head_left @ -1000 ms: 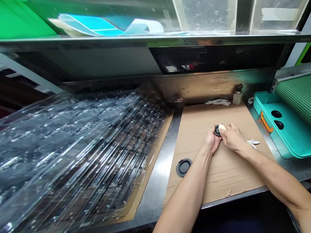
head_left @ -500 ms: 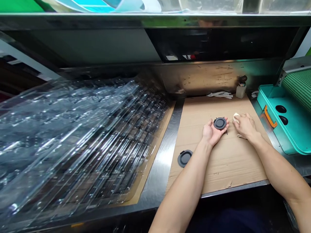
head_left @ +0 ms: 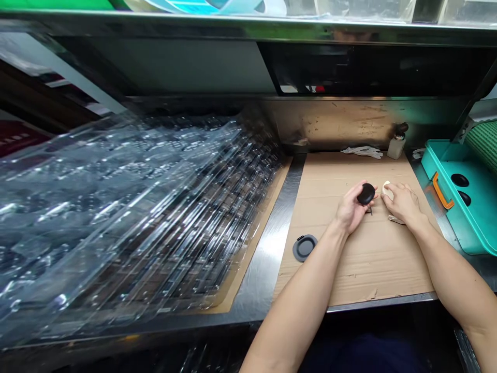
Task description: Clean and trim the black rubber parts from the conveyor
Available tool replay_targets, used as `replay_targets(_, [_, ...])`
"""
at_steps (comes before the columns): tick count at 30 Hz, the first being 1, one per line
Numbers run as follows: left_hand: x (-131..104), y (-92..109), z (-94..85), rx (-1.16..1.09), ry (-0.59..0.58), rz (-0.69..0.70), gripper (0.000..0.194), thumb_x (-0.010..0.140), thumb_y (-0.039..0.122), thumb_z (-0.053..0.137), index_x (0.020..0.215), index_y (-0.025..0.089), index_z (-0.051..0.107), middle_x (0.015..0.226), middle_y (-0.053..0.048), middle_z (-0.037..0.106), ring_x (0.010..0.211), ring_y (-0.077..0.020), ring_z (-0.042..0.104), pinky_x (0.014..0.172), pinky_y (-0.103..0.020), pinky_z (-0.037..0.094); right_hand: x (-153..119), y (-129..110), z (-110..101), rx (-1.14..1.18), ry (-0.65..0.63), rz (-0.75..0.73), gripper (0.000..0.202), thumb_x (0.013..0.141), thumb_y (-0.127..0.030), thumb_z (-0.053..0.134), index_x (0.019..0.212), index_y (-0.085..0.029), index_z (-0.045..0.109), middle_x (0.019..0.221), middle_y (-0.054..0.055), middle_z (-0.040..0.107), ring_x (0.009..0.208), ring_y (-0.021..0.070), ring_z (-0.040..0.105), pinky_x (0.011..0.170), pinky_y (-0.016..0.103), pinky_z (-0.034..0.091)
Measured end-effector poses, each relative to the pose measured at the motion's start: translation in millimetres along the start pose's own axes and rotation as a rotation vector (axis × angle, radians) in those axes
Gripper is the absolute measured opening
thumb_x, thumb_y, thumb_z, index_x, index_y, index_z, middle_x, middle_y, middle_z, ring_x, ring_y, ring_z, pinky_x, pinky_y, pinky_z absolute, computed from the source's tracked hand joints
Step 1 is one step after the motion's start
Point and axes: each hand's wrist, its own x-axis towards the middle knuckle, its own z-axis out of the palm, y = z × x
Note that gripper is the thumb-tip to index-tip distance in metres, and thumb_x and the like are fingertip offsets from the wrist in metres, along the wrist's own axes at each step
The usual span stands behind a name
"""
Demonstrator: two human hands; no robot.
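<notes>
The black disc [head_left: 366, 194] is round, dark and smooth, with a slightly domed face that catches a soft sheen. It sits in the left grip [head_left: 350, 207], with the thumb along its near-left side and the fingers behind and beneath; the hand is closed about it and holds it above the cardboard sheet [head_left: 349, 269]. A small dark object [head_left: 369, 211] shows just below the fingers, too small to identify.

Just to the right of the disc, apart from it, the right grip [head_left: 404, 202] pinches a white pad [head_left: 387, 190] between thumb and fingers. A pale scrap [head_left: 396, 219] shows under that hand's near edge. Beside the left forearm, a grey ring-like piece [head_left: 304, 247] with a recessed middle and a small tab lies on the cardboard.

The turquoise bin [head_left: 452, 225], at the right of the counter [head_left: 262, 254], has an orange handle [head_left: 442, 191] on its side; two black rounds [head_left: 460, 180] lie inside, one behind the other. A small pale bottle [head_left: 396, 147] with a metal-looking collar and a dark top stands at the cardboard's far edge, next to crumpled white material [head_left: 363, 151]. Clear plastic trays [head_left: 135, 212] spread across the left side; blur and glare hide whether they hold anything.
</notes>
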Motion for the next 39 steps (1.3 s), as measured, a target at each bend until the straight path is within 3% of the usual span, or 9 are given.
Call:
replay_targets(5, [-20,-10,16.3,0.389,0.031,0.457,0.087,0.064,0.009,0.090,0.142,0.026,0.056,0.134,-0.010,0.068,0.138,-0.0265,0.054,0.115,-0.031,0.042,-1,-1,-5,-0.001,-0.010,0.003,0.039,0.100,-0.038,0.047,0.131,-0.023,0.065,0.123,0.014,0.069,0.115,0.0320,0.057,0.089,0.038,0.042])
replay_targets(11, [-38,-8,31.1,0.520,-0.001,0.480,0.081,0.068,0.015,0.089,0.142,0.024,0.056,0.141,-0.014,0.063,0.144,-0.0324,0.046,0.119,-0.042,0.039,-4,-8,-19,-0.034,-0.100,0.002,0.043,0.096,-0.027,0.051,0.137,-0.022,0.062,0.127,0.014,0.067,0.116,0.0312,0.056,0.093,0.038,0.042])
replay_targets(17, [-32,-15,23.4,0.724,-0.024,0.706,0.087,0.073,0.025,0.089,0.149,0.022,0.048,0.136,-0.013,0.067,0.136,-0.0289,0.054,0.120,-0.040,0.037,-5,-10,-22,-0.041,-0.107,0.007,0.044,0.095,-0.026,0.053,0.138,-0.022,0.061,0.129,0.014,0.067,0.117,0.0315,0.055,0.091,0.037,0.042])
replay_targets(23, [-18,-23,8.9,1.091,-0.032,1.004,0.096,0.084,0.042,0.080,0.161,0.021,0.025,0.135,-0.014,0.067,0.126,-0.0254,0.061,0.110,-0.042,0.049,-4,-8,-18,-0.042,-0.080,0.009,0.039,0.098,-0.028,0.051,0.135,-0.023,0.062,0.127,0.012,0.067,0.115,0.0294,0.054,0.090,0.036,0.040])
replay_targets(25, [-16,-23,7.2,1.129,-0.042,1.043,0.089,0.087,0.044,0.077,0.159,0.022,0.030,0.135,-0.014,0.067,0.126,-0.0244,0.062,0.108,-0.041,0.050,-4,-7,-17,-0.040,-0.077,-0.001,0.040,0.097,-0.029,0.052,0.135,-0.024,0.062,0.127,0.012,0.067,0.114,0.0294,0.055,0.089,0.036,0.040])
replay_targets(29, [-13,-28,6.7,1.076,-0.126,0.879,0.044,0.088,0.049,0.075,0.122,0.021,0.068,0.118,-0.010,0.075,0.109,-0.0220,0.068,0.100,-0.035,0.052,-4,-1,-12,-0.042,-0.073,-0.029,0.041,0.094,-0.030,0.055,0.134,-0.024,0.062,0.126,0.012,0.068,0.113,0.0298,0.056,0.087,0.035,0.041])
replay_targets(33, [-3,-36,5.2,0.990,-0.177,0.578,0.035,0.102,0.049,0.052,0.100,0.019,0.071,0.102,-0.007,0.076,0.097,-0.0177,0.068,0.091,-0.029,0.051,1,6,-2,-0.027,0.006,-0.016,0.037,0.097,-0.033,0.052,0.130,-0.024,0.065,0.122,0.012,0.070,0.112,0.0302,0.056,0.087,0.037,0.041])
replay_targets(36, [11,-23,1.4,1.162,0.008,0.427,0.038,0.103,0.047,0.046,0.092,0.019,0.068,0.098,-0.007,0.074,0.097,-0.0193,0.067,0.089,-0.029,0.049,5,10,7,-0.012,0.054,-0.032,0.037,0.099,-0.040,0.049,0.126,-0.023,0.067,0.118,0.012,0.070,0.110,0.0303,0.057,0.087,0.037,0.042])
replay_targets(39, [33,18,-7.0,1.392,0.264,0.260,0.034,0.102,0.045,0.046,0.095,0.018,0.065,0.101,-0.010,0.075,0.095,-0.0219,0.068,0.086,-0.030,0.049,7,10,12,-0.009,0.075,-0.038,0.036,0.099,-0.043,0.049,0.122,-0.023,0.069,0.115,0.012,0.070,0.109,0.0305,0.057,0.087,0.038,0.042])
